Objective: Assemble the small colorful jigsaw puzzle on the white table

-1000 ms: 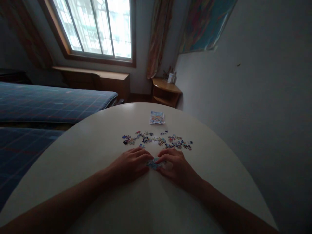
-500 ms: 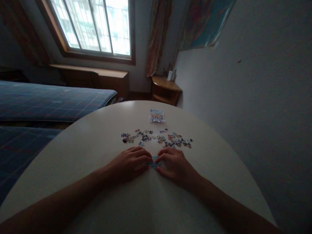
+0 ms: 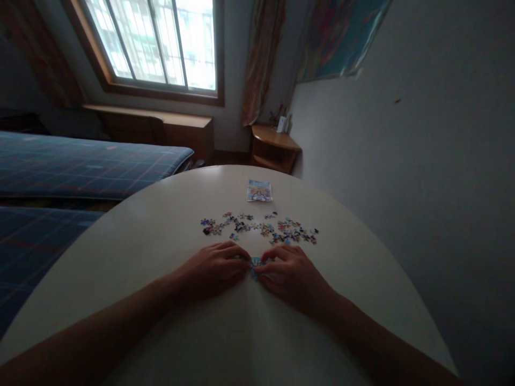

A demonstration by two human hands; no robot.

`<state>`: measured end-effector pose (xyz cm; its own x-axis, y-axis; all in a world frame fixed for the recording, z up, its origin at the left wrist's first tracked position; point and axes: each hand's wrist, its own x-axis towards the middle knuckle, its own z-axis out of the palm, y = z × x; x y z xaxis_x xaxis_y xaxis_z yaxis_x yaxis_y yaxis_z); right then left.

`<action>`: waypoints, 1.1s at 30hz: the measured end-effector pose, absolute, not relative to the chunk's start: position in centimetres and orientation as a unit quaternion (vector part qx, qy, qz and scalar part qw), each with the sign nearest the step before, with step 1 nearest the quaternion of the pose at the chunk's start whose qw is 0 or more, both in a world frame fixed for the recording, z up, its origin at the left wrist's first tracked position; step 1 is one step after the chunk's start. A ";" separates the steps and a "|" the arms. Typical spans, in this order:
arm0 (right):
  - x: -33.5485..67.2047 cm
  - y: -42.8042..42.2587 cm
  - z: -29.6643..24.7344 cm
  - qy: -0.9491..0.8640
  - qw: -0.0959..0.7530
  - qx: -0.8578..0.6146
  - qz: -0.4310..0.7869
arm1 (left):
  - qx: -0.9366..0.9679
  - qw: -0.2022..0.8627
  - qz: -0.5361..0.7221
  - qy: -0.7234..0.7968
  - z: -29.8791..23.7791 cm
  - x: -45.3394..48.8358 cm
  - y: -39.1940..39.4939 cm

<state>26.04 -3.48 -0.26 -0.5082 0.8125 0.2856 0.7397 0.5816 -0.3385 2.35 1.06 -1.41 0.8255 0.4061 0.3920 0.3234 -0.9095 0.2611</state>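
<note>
Light-blue jigsaw puzzle pieces (image 3: 255, 264) lie on the white round table (image 3: 193, 338), between the fingertips of both hands. My left hand (image 3: 225, 265) rests on the table with its fingers closed on the left side of these pieces. From the right, my right hand (image 3: 284, 268) pinches their other side with thumb and forefinger. The fingers hide part of the pieces, so how they fit together cannot be made out. Just beyond the hands, several loose jigsaw pieces (image 3: 265, 229) are scattered in a wide band.
A small printed picture sheet (image 3: 259, 191) lies toward the table's far edge. To the left is a bed with a blue plaid mattress (image 3: 88, 166). A wooden corner shelf (image 3: 276, 138) stands behind the table, and a bare wall (image 3: 422, 177) runs along the right.
My right thumb and fingers have closed in on the blue pieces, covering their right side more. My left hand has barely moved.
</note>
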 end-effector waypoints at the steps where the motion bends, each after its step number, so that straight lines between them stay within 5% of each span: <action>1: 26.0 -3.5 -0.2 -0.865 0.206 -0.450 0.083 | 0.951 0.090 0.224 0.191 -1.4 2.3 1.1; 33: 26.2 -4.0 0.5 -0.910 0.159 -0.383 0.021 | 0.953 0.084 0.227 0.184 -1.4 2.3 1.1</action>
